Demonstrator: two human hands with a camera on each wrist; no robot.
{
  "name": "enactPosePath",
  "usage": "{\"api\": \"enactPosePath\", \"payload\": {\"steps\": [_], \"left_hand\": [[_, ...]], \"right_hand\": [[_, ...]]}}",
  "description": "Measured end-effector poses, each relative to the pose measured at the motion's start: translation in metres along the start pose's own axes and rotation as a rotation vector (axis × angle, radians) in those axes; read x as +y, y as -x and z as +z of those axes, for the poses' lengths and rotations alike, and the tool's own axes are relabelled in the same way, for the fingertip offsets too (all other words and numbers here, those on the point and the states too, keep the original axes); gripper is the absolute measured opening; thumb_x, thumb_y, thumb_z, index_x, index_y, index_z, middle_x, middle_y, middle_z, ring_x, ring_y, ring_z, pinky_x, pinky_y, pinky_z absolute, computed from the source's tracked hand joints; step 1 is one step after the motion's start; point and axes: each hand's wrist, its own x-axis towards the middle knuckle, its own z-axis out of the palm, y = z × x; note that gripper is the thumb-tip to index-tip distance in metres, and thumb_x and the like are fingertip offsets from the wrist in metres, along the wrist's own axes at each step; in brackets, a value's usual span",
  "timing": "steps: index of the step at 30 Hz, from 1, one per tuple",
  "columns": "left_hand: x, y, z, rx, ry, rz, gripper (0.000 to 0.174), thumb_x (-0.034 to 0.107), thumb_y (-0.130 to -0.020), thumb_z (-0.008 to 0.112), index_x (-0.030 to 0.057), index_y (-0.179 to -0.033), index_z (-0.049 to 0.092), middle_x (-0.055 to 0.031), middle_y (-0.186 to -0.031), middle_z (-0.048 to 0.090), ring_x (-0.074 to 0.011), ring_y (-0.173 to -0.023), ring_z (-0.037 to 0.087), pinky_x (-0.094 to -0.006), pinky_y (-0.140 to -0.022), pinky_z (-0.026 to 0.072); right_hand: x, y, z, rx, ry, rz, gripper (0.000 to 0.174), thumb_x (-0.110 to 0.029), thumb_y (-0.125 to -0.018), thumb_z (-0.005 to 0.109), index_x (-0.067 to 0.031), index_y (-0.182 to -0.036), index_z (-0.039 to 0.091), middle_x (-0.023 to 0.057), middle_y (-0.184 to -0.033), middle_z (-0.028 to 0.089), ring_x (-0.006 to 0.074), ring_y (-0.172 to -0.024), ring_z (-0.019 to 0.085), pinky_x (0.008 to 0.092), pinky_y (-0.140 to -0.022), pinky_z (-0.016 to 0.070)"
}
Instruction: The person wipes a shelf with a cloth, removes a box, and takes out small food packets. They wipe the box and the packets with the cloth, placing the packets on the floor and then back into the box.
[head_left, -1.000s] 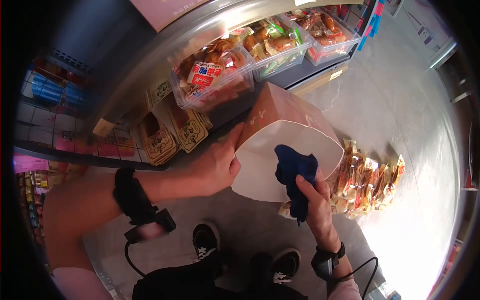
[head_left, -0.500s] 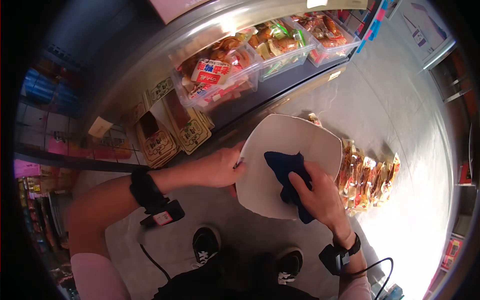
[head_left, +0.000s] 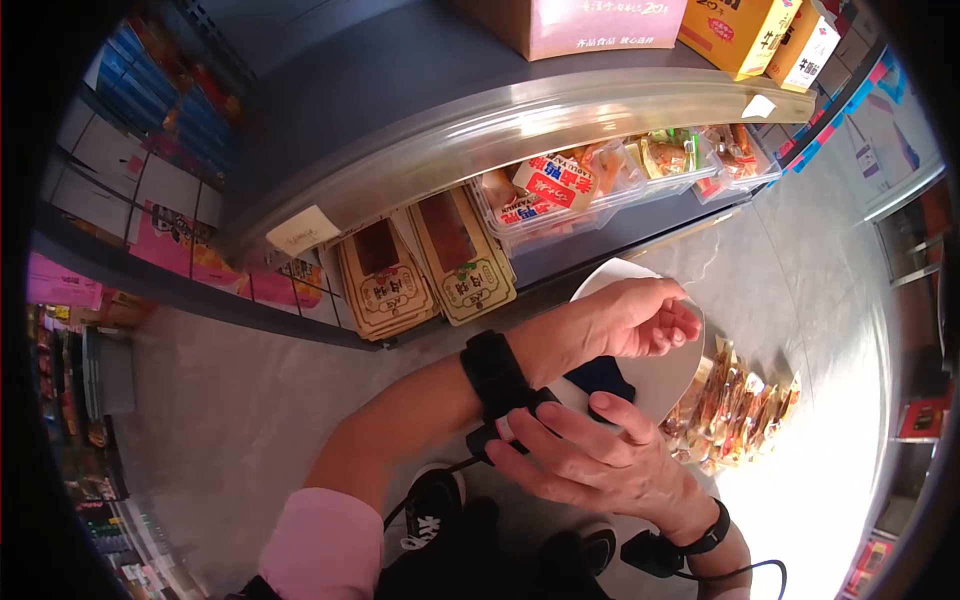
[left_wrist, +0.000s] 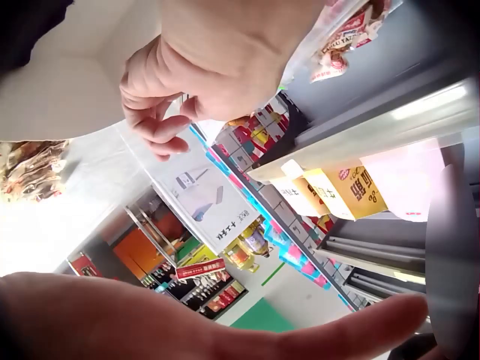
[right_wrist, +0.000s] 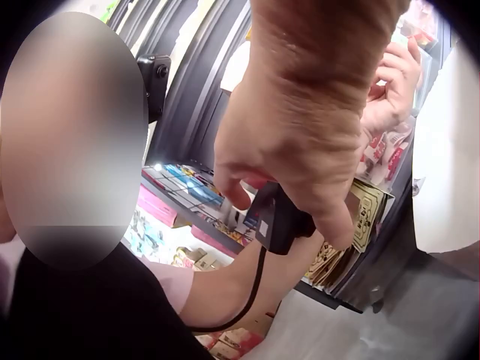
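Two hands at work, low and close to the body. Nearest: dark trousers [head_left: 470, 570] and black shoes [head_left: 428, 497] on the grey floor [head_left: 230, 420], with a pink sleeve [head_left: 325, 545] at the lower left. Just above, the right hand [head_left: 590, 462] lies across the left forearm and curls thumb and fingers round the black camera unit [right_wrist: 279, 219] strapped at the left wrist, close under the black wristband [head_left: 493, 372], cable [right_wrist: 251, 292] hanging below. Just beyond those fingers, a blue cloth [head_left: 600, 378], bunched on the white plate [head_left: 660, 375]. Cannot tell what props the plate up. Over the plate's far edge, the left hand [head_left: 640, 320]: palm turned up, fingers loosely curled inward, holding nothing. To the right of the plate, a heap of snack packets [head_left: 735, 400] on the floor. Farther off, under the shelf [head_left: 400, 90], flat brown boxes [head_left: 425, 265] leaning in a row. Beside them, clear bins [head_left: 560, 195] full of wrapped snacks. Farthest, on top of the shelf, a pink carton [head_left: 600, 20] and yellow cartons [head_left: 740, 25].
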Motion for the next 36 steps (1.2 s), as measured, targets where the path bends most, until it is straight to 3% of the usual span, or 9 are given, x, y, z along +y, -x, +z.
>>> {"api": "enactPosePath", "payload": {"steps": [1, 6, 8, 12, 15, 26, 30, 33, 36], "left_hand": [[-0.006, -0.008, -0.006, -0.007, 0.134, 0.036, 0.027, 0.018, -0.089, 0.042, -0.007, -0.086, 0.053, -0.0133, -0.078, 0.055, -0.0106, -0.056, 0.045, -0.0177, -0.042, 0.0359], [-0.012, -0.011, -0.015, 0.12, 0.224, 0.045, 0.021, 0.01, -0.086, 0.043, -0.0068, -0.083, 0.055, -0.0138, -0.079, 0.055, -0.0105, -0.058, 0.048, -0.0169, -0.043, 0.0377], [-0.018, 0.001, -0.012, 0.231, 0.072, 0.08, 0.02, 0.011, -0.085, 0.044, -0.0054, -0.08, 0.054, -0.0146, -0.078, 0.057, -0.0123, -0.06, 0.052, -0.0203, -0.044, 0.0402], [-0.036, 0.011, -0.014, 0.214, -0.711, 0.078, 0.016, 0.009, -0.084, 0.042, -0.0034, -0.088, 0.051, -0.0107, -0.074, 0.06, -0.0145, -0.055, 0.056, -0.0256, -0.047, 0.0439], [-0.05, 0.019, -0.022, 0.122, -1.037, 0.384, 0.014, 0.007, -0.086, 0.041, -0.0022, -0.094, 0.047, -0.0087, -0.077, 0.06, -0.0134, -0.055, 0.056, -0.0264, -0.047, 0.0436], [-0.067, -0.004, -0.005, 0.108, -0.467, 0.569, 0.019, 0.009, -0.085, 0.046, -0.0048, -0.098, 0.047, -0.0134, -0.08, 0.059, -0.0181, -0.053, 0.056, -0.0281, -0.043, 0.0432], [-0.056, -0.002, -0.015, 0.058, 0.18, 0.17, 0.018, 0.014, -0.083, 0.051, -0.0017, -0.091, 0.048, -0.0153, -0.084, 0.058, -0.014, -0.061, 0.053, -0.0216, -0.048, 0.043], [-0.062, 0.001, -0.021, -0.011, 0.243, 0.124, 0.016, 0.013, -0.082, 0.055, -0.0027, -0.087, 0.053, -0.0153, -0.087, 0.057, -0.0133, -0.067, 0.052, -0.0195, -0.054, 0.0438], [-0.057, -0.002, -0.037, -0.064, 0.394, 0.189, 0.019, 0.011, -0.082, 0.055, -0.0059, -0.088, 0.051, -0.0191, -0.093, 0.055, -0.0144, -0.069, 0.054, -0.0167, -0.05, 0.0451]], "right_hand": [[0.001, -0.003, 0.004, -0.024, 0.027, -0.018, 0.026, -0.02, -0.076, 0.06, -0.0207, -0.102, 0.063, -0.0058, -0.109, 0.053, 0.0095, -0.111, 0.043, 0.0357, -0.104, 0.0234], [0.007, -0.025, 0.008, -0.125, 0.051, -0.053, 0.027, -0.017, -0.07, 0.058, -0.0126, -0.096, 0.064, -0.0016, -0.098, 0.058, 0.0113, -0.107, 0.048, 0.0341, -0.102, 0.0283], [0.006, -0.033, 0.008, -0.076, 0.004, -0.028, 0.031, -0.017, -0.066, 0.055, -0.0075, -0.094, 0.064, 0.0011, -0.095, 0.059, 0.0133, -0.107, 0.048, 0.0321, -0.101, 0.0306], [0.002, -0.05, 0.005, -0.016, -0.036, -0.063, 0.032, -0.015, -0.063, 0.056, -0.0017, -0.091, 0.064, 0.0037, -0.088, 0.06, 0.0155, -0.1, 0.052, 0.0328, -0.097, 0.0352], [-0.01, -0.047, 0.014, -0.017, -0.08, -0.066, 0.032, -0.014, -0.062, 0.057, -0.0007, -0.09, 0.065, 0.004, -0.086, 0.06, 0.016, -0.098, 0.052, 0.0336, -0.096, 0.0363], [-0.025, -0.028, 0.008, -0.081, -0.176, 0.007, 0.027, -0.013, -0.064, 0.058, -0.0002, -0.086, 0.064, 0.0047, -0.084, 0.059, 0.0182, -0.099, 0.05, 0.041, -0.1, 0.0336], [-0.022, -0.02, 0.012, -0.034, -0.156, 0.057, 0.027, -0.014, -0.064, 0.059, -0.0014, -0.087, 0.064, 0.0036, -0.083, 0.059, 0.0176, -0.1, 0.05, 0.0457, -0.102, 0.0302], [-0.023, -0.022, 0.014, -0.077, -0.16, 0.06, 0.03, -0.011, -0.062, 0.063, -0.0051, -0.091, 0.066, 0.0029, -0.091, 0.061, 0.0146, -0.097, 0.054, 0.0492, -0.098, 0.0252], [-0.027, -0.027, 0.009, 0.048, -0.245, 0.101, 0.028, -0.012, -0.063, 0.064, -0.008, -0.09, 0.066, 0.0029, -0.095, 0.061, 0.0141, -0.097, 0.053, 0.0431, -0.096, 0.0321]]}}
